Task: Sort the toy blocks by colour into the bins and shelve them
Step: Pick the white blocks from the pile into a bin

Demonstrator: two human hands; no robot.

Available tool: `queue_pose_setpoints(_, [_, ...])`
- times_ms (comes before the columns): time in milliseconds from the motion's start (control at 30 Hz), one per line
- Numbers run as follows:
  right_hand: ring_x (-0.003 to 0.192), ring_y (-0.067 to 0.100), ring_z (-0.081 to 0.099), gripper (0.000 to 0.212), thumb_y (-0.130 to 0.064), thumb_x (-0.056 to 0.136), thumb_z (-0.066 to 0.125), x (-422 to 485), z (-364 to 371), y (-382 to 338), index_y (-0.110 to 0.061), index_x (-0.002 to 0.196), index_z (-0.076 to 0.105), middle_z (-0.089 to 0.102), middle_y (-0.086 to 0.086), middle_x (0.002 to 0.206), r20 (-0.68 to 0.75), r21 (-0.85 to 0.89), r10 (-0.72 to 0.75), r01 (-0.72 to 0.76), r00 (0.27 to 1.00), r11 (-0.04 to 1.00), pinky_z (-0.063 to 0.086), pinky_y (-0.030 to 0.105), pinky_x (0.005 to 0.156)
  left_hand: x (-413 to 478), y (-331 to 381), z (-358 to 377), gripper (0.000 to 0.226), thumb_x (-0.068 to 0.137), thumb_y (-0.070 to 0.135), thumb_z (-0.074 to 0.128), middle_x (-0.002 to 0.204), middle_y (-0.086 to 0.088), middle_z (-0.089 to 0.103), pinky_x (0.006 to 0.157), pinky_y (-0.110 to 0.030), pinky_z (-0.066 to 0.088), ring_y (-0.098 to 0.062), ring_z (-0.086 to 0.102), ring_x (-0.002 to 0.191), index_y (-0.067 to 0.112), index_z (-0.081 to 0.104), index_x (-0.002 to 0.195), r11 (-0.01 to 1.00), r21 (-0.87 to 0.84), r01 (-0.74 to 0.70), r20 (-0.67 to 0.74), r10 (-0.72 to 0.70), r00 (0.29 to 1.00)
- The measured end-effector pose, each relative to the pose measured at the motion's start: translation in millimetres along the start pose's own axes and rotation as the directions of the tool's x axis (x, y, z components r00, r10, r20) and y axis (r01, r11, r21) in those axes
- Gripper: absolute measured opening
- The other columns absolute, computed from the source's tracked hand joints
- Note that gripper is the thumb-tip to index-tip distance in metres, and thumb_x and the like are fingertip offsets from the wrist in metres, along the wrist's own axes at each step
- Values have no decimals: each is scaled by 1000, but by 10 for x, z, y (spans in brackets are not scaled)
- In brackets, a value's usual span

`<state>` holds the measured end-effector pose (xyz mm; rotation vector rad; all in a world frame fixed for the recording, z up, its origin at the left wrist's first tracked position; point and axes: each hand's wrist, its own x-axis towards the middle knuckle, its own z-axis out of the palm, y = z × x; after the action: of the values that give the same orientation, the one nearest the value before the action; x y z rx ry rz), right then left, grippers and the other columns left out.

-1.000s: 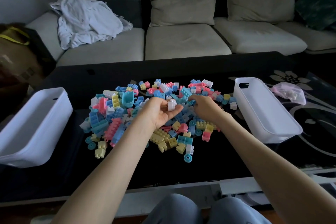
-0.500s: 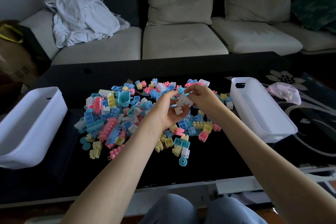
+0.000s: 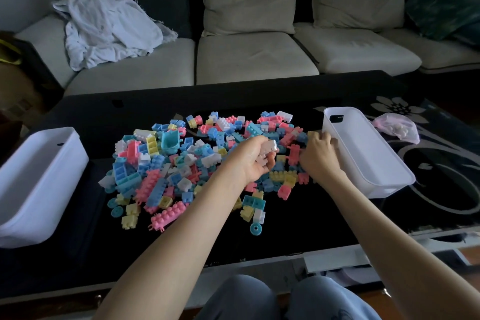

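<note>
The fingers of the left hand (image 3: 253, 158) curl upward into a cup, grasping a small handful of white blocks (image 3: 268, 147) held just above the middle of the pile (image 3: 181, 163). Half a second ago the right hand (image 3: 318, 158) was at that cupped palm adding a white piece. It has since swung right and now bends its fingers down into the pile's right edge, close against the near-left wall of the right bin (image 3: 368, 158). Whether those fingers have closed on a block or are only raking for one, I cannot tell. This looks like collecting whites in one palm before a single drop, so sorting has barely begun: the right bin shows bare plastic inside. The left bin (image 3: 39, 184) stands well apart at the table's (image 3: 298, 221) left end, and pink, blue, yellow and white pieces lie mixed between them.
</note>
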<state>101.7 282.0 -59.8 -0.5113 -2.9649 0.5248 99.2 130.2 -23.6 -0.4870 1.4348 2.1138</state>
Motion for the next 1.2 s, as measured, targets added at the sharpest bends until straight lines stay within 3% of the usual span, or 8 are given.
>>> queue_pose_setpoints(267, [113,31,37,33,11,84,41,1,-75,13,0,114,45,37,18,124,-50,123,-58,64,997,990,38,33,85,-45,2,36,26,100,18,38,76,-16,56,46,-23,51,-19,53,61,-2,50,91,992,-97,82,44,-78,996])
queue_pose_setpoints(467, [111,38,43,34,6,85,42,45,-63,87,1,118,47,44,22,125,-1,-77,-114,113,994,991,38,37,86,-132,43,-29,24,99,13,34,77,-18,57,45,-23,52,-20,56,64,-4,50,91,986,-150,74,67,-64,996])
queue_pose_setpoints(700, [72,30,54,25,4,78,51,83,-92,158,-12,65,39,50,6,67,-14,93,-50,51,999,994,30,26,46,-109,21,20,24,99,12,36,89,-23,54,69,-46,57,-32,59,78,-6,46,111,977,-200,68,86,-52,995])
queue_pose_setpoints(867, [73,23,54,13,-1,85,49,24,-202,104,-5,76,58,58,5,80,-64,280,-59,75,996,957,37,27,53,-87,-8,93,12,97,4,34,87,-19,50,79,-49,52,-28,56,78,-1,45,98,985,-170,15,16,-12,1000])
queue_pose_setpoints(967, [84,19,60,21,-5,89,47,-24,-289,-75,-13,92,65,60,2,98,-62,668,-13,51,998,743,48,24,64,-92,4,142,14,99,6,38,79,-15,49,81,-40,50,-23,54,74,3,46,88,992,-128,2,5,-1,1000])
queue_pose_setpoints(1033, [76,19,61,22,-1,89,42,-56,-324,-215,-8,89,63,61,9,90,174,923,23,-171,985,345,53,27,65,-107,14,199,13,98,9,43,79,-14,52,78,-34,50,-21,54,73,4,49,88,997,-76,-11,-9,10,1000])
queue_pose_setpoints(1100, [70,17,59,16,-5,92,44,-104,-324,-320,-4,87,59,59,11,83,394,918,23,-395,919,36,50,25,61,-91,4,288,11,95,11,51,81,-12,56,73,-30,47,-18,55,73,5,56,86,998,-17,-56,-14,55,998])
queue_pose_setpoints(1200, [57,9,54,25,-19,98,45,-127,-286,-401,-11,76,53,60,2,61,476,877,42,-470,879,-102,41,20,53,-122,-8,481,18,95,20,54,88,-10,64,83,-31,50,-19,60,81,10,62,83,993,46,-108,-43,110,993])
